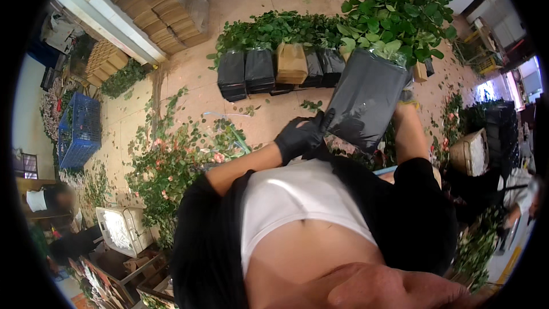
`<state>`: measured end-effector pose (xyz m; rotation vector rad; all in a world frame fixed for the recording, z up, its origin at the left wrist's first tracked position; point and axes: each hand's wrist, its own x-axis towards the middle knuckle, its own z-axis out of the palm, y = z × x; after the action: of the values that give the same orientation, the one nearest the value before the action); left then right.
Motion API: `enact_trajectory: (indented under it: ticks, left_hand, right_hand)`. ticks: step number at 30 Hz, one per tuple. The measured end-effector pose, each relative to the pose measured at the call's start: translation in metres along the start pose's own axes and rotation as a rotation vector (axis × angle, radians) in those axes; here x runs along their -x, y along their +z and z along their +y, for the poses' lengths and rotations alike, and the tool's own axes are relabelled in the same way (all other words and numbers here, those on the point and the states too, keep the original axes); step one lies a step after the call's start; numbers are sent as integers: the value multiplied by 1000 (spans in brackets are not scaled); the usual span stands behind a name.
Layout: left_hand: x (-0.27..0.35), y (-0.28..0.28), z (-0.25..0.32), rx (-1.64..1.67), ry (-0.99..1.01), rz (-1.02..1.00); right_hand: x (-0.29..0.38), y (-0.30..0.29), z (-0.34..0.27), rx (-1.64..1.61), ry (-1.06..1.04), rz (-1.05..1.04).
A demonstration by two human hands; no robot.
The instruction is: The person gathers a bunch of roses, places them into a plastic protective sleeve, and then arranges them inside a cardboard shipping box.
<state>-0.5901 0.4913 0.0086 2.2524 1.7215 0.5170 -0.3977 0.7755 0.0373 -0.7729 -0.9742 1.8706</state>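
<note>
A rose bundle in a black wrapper [369, 94] is held tilted in front of my chest. Its green leafy stems [392, 13] stick out of the far end, where a clear plastic edge shows. My left hand [300, 137], in a black glove, has its fingers at the wrapper's lower left edge. On the bundle's right side is my right hand [407, 93], in a greyish glove with a yellow cuff; most of its fingers are hidden behind the wrapper. Beyond, on the floor, stands a row of similar bundles, with black wrappers [259, 66] and a brown paper wrapper [291, 63].
Cut pink roses and leaves [167, 180] litter the floor at left. Stacked cardboard [158, 13] stands behind, with a blue plastic crate [80, 128] at far left. White-filled baskets [128, 231] flank me. Other people appear at left [45, 199] and right [517, 193].
</note>
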Motion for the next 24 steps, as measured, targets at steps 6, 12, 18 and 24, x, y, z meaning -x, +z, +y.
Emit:
enact_trajectory:
  ticks: [6,12,18,24]
  left_hand:
    - [-107,79,-56,-154,-153,154]
    - [-194,145,-165,-326,-509,7]
    - [-178,255,-253,-291,-887,-178]
    - [-160,227,-295,-20,-859,-239]
  right_hand:
    - [-202,-88,66,-20,48,64]
    - [-308,-172,274,709,-211,-118]
    - [-211,-187,381,899,164,-412]
    - [-227,-95,286,867,537,-267]
